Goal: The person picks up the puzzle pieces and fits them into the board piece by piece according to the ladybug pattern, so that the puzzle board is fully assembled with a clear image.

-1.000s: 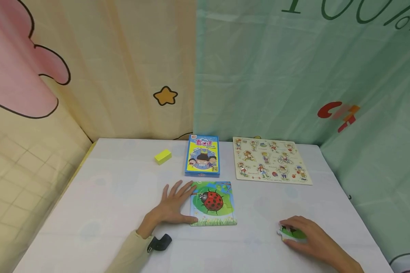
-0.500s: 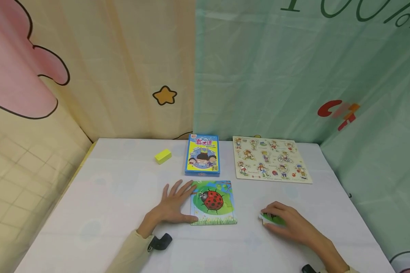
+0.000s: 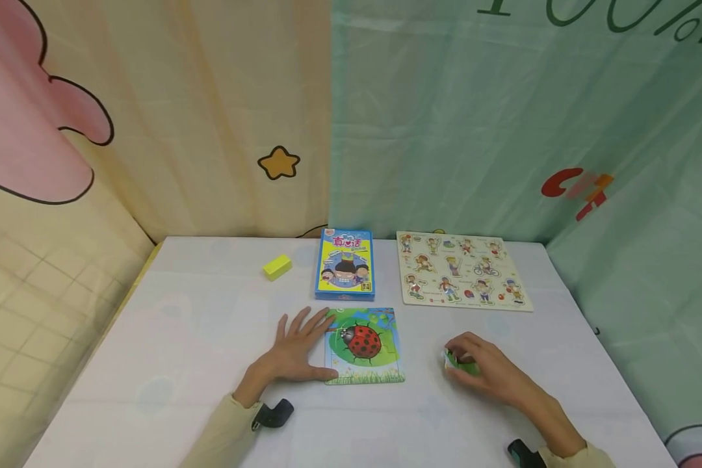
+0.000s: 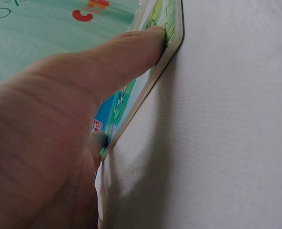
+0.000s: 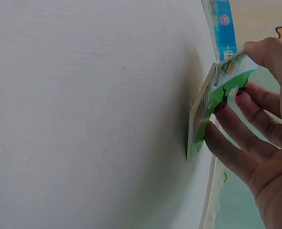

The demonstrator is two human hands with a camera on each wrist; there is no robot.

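A square ladybug puzzle (image 3: 380, 370) lies flat on the white table. My left hand (image 3: 295, 354) rests at its left edge with fingers spread, and the thumb and fingertips touch the board. In the left wrist view the thumb (image 4: 131, 50) presses on the grassy edge of the puzzle (image 4: 172, 24). To the right of the board, my right hand (image 3: 488, 367) grips green-and-white puzzle pieces (image 3: 465, 367) between thumb and fingers. The right wrist view has one puzzle piece (image 5: 234, 69) tilted up under the thumb, against another low by the tabletop. The palm hides part of them in the head view.
Behind the ladybug puzzle stands a blue and yellow card box (image 3: 345, 266). Left of it lies a yellow block (image 3: 277, 267). A cream board with children figures (image 3: 462, 270) lies at the back right. Curtains (image 3: 433, 130) hang behind the table (image 3: 152, 338).
My right hand has moved left and a little away from me with the puzzle pieces, then changed its hold on them slightly. My left hand stays in place on the ladybug puzzle.
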